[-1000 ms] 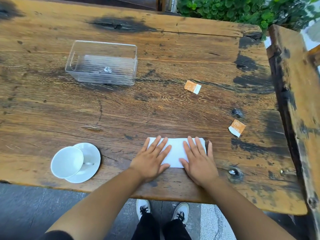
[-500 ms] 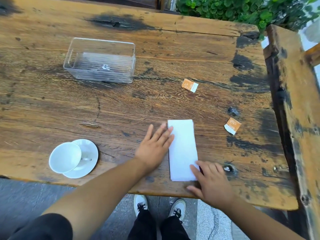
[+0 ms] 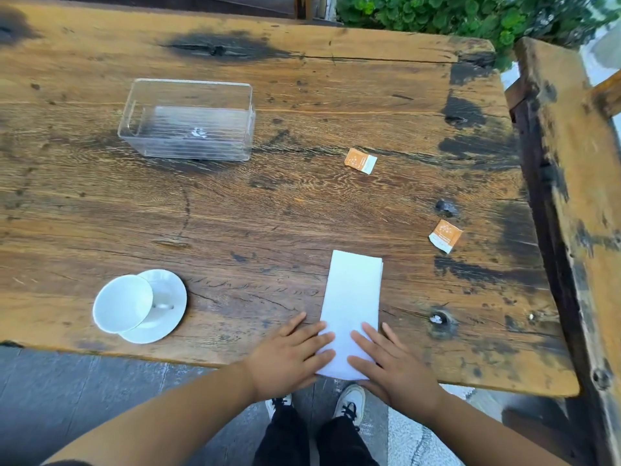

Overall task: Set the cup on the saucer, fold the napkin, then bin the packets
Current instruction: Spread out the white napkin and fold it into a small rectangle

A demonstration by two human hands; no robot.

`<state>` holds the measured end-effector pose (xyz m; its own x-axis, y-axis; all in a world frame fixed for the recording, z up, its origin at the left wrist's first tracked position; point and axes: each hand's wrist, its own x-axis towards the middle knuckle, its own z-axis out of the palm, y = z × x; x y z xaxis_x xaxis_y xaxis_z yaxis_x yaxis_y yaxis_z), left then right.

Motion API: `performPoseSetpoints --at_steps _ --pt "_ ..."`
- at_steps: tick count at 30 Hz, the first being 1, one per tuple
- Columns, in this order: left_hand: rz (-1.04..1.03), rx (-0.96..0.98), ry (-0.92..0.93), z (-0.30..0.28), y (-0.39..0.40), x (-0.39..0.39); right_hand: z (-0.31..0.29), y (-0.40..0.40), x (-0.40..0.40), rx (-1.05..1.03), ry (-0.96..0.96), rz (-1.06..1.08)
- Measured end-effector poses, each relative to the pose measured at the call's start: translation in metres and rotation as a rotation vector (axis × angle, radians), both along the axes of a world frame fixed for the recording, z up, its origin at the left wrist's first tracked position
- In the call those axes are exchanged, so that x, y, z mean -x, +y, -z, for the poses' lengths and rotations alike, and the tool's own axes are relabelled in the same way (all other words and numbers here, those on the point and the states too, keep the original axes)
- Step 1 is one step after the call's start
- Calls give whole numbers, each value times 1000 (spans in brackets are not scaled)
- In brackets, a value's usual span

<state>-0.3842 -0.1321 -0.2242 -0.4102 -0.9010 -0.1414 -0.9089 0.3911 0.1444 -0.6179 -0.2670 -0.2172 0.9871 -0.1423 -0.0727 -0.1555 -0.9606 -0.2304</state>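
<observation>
A white napkin (image 3: 353, 297), folded into a long strip, lies lengthwise near the table's front edge. My left hand (image 3: 289, 359) and my right hand (image 3: 393, 368) rest flat on its near end, fingers spread, one on each side. A white cup (image 3: 122, 303) sits on a white saucer (image 3: 169, 306) at the front left. Two orange packets lie on the wood: one packet (image 3: 360, 160) mid-table, the other packet (image 3: 445, 235) farther right. A clear plastic bin (image 3: 188, 121) stands at the back left.
The wooden table (image 3: 268, 213) ends just under my hands. A wooden bench or chair (image 3: 578, 196) runs along the right side. Green plants (image 3: 453, 15) grow behind the table. My shoes show below the edge.
The napkin was turned from lying crosswise to lying lengthwise. Both hands moved back to its near end and now press flat on it.
</observation>
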Motion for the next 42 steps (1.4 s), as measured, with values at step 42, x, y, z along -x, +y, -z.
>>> performPoseSetpoints --at_steps 42 --pt "-1073 -303 341 -1 -135 -5 -5 -72 -99 -327 235 1005"
